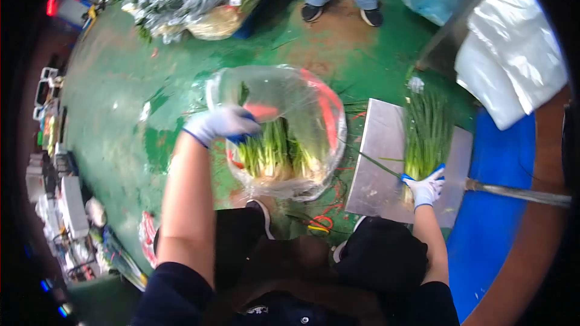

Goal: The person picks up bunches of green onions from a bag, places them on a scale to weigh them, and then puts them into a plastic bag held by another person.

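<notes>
My left hand [226,125], in a white glove with blue fingers, is over the left side of a clear plastic bag [339,145]. Motion blurs its fingers, so their grip cannot be made out. Inside the bag stand green onions [275,154], their pale root ends toward me. To the right, a long bunch of green onions [428,127] lies on a flat metal plate [377,157]. My right hand [425,188], gloved the same way, grips this bunch near its white lower end, with fingers across the stalks.
Scissors with orange and yellow handles [320,224] lie on the green floor by my feet. Bagged vegetables [193,0] are heaped at the upper left. Another person's shoes [371,17] are at the top. White plastic sheets [507,48] hang at the right, beside a metal pole [519,193].
</notes>
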A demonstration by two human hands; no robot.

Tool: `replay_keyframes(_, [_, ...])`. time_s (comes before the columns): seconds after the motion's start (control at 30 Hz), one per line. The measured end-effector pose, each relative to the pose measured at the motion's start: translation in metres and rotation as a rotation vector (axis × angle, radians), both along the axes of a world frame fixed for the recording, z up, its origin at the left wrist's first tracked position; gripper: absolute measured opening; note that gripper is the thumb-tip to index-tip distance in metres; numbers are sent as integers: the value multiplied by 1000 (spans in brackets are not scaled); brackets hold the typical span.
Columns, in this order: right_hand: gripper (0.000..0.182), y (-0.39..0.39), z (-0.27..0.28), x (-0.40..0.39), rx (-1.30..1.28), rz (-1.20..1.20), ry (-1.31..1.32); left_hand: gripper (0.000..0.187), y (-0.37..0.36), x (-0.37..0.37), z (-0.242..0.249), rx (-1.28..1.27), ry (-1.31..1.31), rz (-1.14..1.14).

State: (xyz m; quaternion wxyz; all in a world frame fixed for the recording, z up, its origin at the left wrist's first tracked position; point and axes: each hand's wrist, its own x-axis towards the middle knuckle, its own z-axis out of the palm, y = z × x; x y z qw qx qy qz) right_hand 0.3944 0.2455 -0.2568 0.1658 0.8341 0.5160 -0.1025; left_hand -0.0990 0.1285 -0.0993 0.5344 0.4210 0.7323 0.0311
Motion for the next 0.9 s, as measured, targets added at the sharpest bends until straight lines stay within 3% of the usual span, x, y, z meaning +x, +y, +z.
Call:
replay_keyframes(0.03, [141, -3, -10, 2, 113, 62, -73, 36, -6, 30, -23, -70, -55, -70])
replay_keyframes(0.1, [136, 2, -18, 14, 145, 78, 92, 45, -21, 81, -92, -160, -97, -153])
replay_keyframes(0.17, [132, 10, -25, 28, 183, 129, 139, 61, -54, 106, -179, -26, 188, 202])
replay_keyframes(0.23, [128, 24, -31, 37, 99, 98, 107, 82, -77, 125, -197, 246, 705, 473])
replay_keyframes(0.27, [125, 28, -40, 49, 154, 135, 141, 107, -79, 127, -201, 133, 699, 529])
replay_keyframes(0.4, [116, 35, -33, 58, 165, 136, 167, 123, -76, 133, -245, -188, 816, 641])
replay_keyframes(0.57, [109, 47, -56, 81, 282, 109, 295, 121, -58, 119, -234, -354, 806, 651])
replay_keyframes(0.63, [100, 52, -64, 87, 307, 98, 287, 120, -64, 100, -239, -365, 634, 654])
replay_keyframes(0.7, [83, 63, -93, 119, 313, -32, 641, 119, -64, 102, -252, -335, 649, 659])
replay_keyframes(0.73, [52, 62, -99, 120, 379, -29, 769, 119, -61, 107, -256, -341, 654, 720])
replay_keyframes(0.77, [52, 58, -103, 124, 374, -21, 767, 118, -58, 110, -257, -344, 659, 784])
replay_keyframes(0.83, [40, 44, -103, 118, 309, -426, 1384, 120, -63, 104, -258, -334, 599, 838])
replay_keyframes(0.87, [33, 40, -102, 120, 193, -620, 1434, 111, -68, 102, -264, -257, 565, 922])
replay_keyframes(0.9, [33, 40, -102, 116, 197, -621, 1439, 102, -69, 99, -268, -181, 532, 1002])
